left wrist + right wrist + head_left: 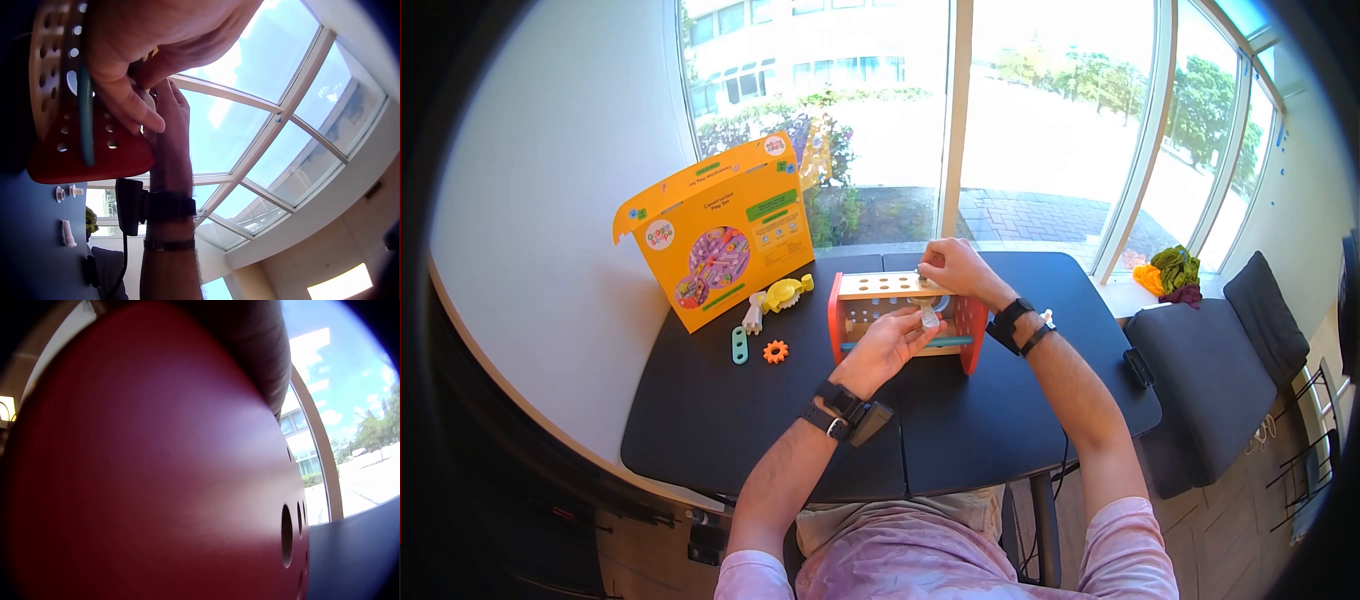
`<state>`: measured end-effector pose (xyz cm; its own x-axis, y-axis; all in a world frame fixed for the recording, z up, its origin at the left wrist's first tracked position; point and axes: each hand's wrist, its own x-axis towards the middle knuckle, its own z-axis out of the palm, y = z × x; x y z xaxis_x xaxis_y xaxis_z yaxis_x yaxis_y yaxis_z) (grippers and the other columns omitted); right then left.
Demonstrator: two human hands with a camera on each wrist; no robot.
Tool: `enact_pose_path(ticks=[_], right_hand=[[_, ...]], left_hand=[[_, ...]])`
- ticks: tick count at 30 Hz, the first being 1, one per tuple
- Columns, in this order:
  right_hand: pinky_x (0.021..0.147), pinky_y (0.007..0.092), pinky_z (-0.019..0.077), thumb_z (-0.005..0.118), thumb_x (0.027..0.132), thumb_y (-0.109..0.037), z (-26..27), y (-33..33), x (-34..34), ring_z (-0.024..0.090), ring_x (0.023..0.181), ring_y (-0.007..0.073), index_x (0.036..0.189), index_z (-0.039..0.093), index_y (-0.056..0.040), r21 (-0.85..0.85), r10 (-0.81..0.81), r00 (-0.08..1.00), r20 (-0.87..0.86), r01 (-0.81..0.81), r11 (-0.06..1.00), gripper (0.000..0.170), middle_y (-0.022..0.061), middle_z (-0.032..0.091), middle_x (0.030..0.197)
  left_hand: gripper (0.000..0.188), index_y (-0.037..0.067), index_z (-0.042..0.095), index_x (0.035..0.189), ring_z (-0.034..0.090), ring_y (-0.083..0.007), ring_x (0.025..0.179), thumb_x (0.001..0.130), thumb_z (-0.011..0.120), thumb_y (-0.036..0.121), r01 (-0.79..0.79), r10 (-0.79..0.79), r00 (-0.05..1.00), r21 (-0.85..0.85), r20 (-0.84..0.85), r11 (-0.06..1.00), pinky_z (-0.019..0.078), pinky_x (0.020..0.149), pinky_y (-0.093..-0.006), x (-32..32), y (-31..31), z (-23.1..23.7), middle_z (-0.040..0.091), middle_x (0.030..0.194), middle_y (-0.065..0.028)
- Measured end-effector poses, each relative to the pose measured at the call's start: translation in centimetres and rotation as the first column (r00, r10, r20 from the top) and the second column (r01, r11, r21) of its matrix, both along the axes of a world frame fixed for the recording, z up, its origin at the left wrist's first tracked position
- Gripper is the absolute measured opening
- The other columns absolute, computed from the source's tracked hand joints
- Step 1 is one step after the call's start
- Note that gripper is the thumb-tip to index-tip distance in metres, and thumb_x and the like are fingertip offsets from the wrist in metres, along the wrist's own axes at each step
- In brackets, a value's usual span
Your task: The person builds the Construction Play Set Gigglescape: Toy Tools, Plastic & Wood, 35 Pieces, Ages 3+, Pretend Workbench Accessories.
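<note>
A toy toolbox (875,284) with red end panels and a pale wooden top full of holes stands on the black table (800,430). A blue rod (87,119) runs along its front. In front of the box, my left hand (887,345) is palm up and holds a pale piece (929,316) in its fingers. My right hand (960,272) reaches over the far right side, its thumb and fingertips pinching something small at the wooden top. The fingers mostly hide that thing; its kind I cannot tell. A red end panel (144,462) fills most of the right wrist view.
Left of the box lie a yellow toy tool (785,292), a white piece (753,313), a teal strip (740,345) and an orange gear (775,351). Behind them stands an orange carton (730,235). Several white bolts (68,234) lie right of the box.
</note>
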<state>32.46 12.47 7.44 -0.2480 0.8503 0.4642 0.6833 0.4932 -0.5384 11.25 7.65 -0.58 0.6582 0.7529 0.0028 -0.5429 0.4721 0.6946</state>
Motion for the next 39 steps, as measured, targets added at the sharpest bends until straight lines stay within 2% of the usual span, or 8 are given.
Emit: enact_pose_path(ticks=[7,10,13,19,25,31,37,39], right_hand=[[0.074,0.0427,0.0596,0.081,0.092,-0.028,0.4,-0.4,-0.1,0.076,0.077,0.0309,0.088,0.076,0.0042,-0.002,-0.046,0.996,0.079,0.046,0.999,0.032,0.0165,0.077,0.079],[0.075,0.0426,0.0598,0.082,0.093,-0.028,0.5,-0.6,-0.5,0.076,0.078,0.0302,0.091,0.078,0.0028,0.030,-0.037,0.999,-0.014,0.037,0.999,0.031,0.0151,0.078,0.080],[0.076,0.0421,0.0601,0.081,0.095,-0.027,0.5,-0.3,-0.2,0.077,0.081,0.0292,0.097,0.081,0.0016,-0.021,0.007,1.000,-0.009,-0.007,1.000,0.029,0.0146,0.079,0.084],[0.076,0.0414,0.0595,0.079,0.096,-0.027,-0.2,0.3,0.1,0.075,0.080,0.0264,0.105,0.082,0.0002,0.039,0.015,1.000,0.006,-0.015,0.999,0.029,0.0136,0.078,0.085],[0.074,0.0407,0.0578,0.080,0.095,-0.029,0.3,-0.1,0.1,0.073,0.077,0.0265,0.103,0.080,0.0024,-0.028,-0.026,1.000,-0.011,0.026,0.999,0.032,0.0144,0.075,0.083],[0.073,0.0405,0.0568,0.083,0.094,-0.035,-0.5,0.6,0.5,0.071,0.077,0.0261,0.099,0.078,0.0038,0.023,-0.005,0.999,-0.048,0.006,1.000,0.040,0.0147,0.075,0.084],[0.076,0.0401,0.0574,0.083,0.093,-0.036,0.1,0.2,0.4,0.072,0.083,0.0264,0.099,0.078,0.0023,-0.096,-0.110,0.993,0.031,0.112,0.989,0.039,0.0145,0.076,0.087],[0.078,0.0413,0.0579,0.082,0.094,-0.037,-0.4,0.2,0.3,0.073,0.084,0.0271,0.101,0.078,0.0019,0.030,-0.085,0.996,-0.018,0.086,0.996,0.039,0.0143,0.076,0.087]], left_hand=[[0.031,-0.011,0.051,0.143,0.072,-0.0350,0.126,0.115,0.052,0.004,0.011,-0.011,1.000,-0.030,0.009,0.999,0.0673,0.103,-0.0313,0.1,0.3,0.0,0.067,0.134,-0.0242],[0.031,-0.011,0.051,0.143,0.072,-0.0349,0.125,0.115,0.052,0.004,-0.009,0.009,1.000,-0.021,0.023,1.000,0.0671,0.104,-0.0313,0.1,0.2,0.0,0.067,0.134,-0.0243],[0.031,-0.010,0.051,0.143,0.073,-0.0348,0.124,0.115,0.052,0.004,0.014,-0.012,0.998,-0.033,0.059,0.999,0.0671,0.104,-0.0314,0.0,0.2,0.0,0.068,0.134,-0.0243],[0.031,-0.010,0.052,0.143,0.073,-0.0346,0.124,0.115,0.052,0.004,0.012,-0.011,0.999,-0.023,0.052,1.000,0.0671,0.104,-0.0313,0.1,0.4,0.0,0.068,0.134,-0.0244],[0.033,-0.012,0.051,0.144,0.072,-0.0349,0.127,0.115,0.053,0.003,0.000,0.001,1.000,-0.015,0.030,1.000,0.0671,0.104,-0.0311,0.1,1.0,0.0,0.067,0.135,-0.0248],[0.033,-0.012,0.052,0.144,0.072,-0.0359,0.127,0.114,0.054,0.003,-0.013,0.013,1.000,-0.007,0.018,1.000,0.0675,0.103,-0.0298,0.0,1.0,0.1,0.067,0.135,-0.0252],[0.034,-0.012,0.051,0.144,0.072,-0.0357,0.127,0.114,0.055,0.002,0.016,-0.016,1.000,-0.012,0.009,1.000,0.0686,0.100,-0.0286,-0.2,1.2,0.3,0.067,0.135,-0.0253],[0.034,-0.012,0.051,0.145,0.072,-0.0356,0.127,0.114,0.055,0.002,0.003,-0.003,1.000,-0.007,0.005,1.000,0.0686,0.100,-0.0285,-0.2,1.0,0.4,0.067,0.135,-0.0252]])
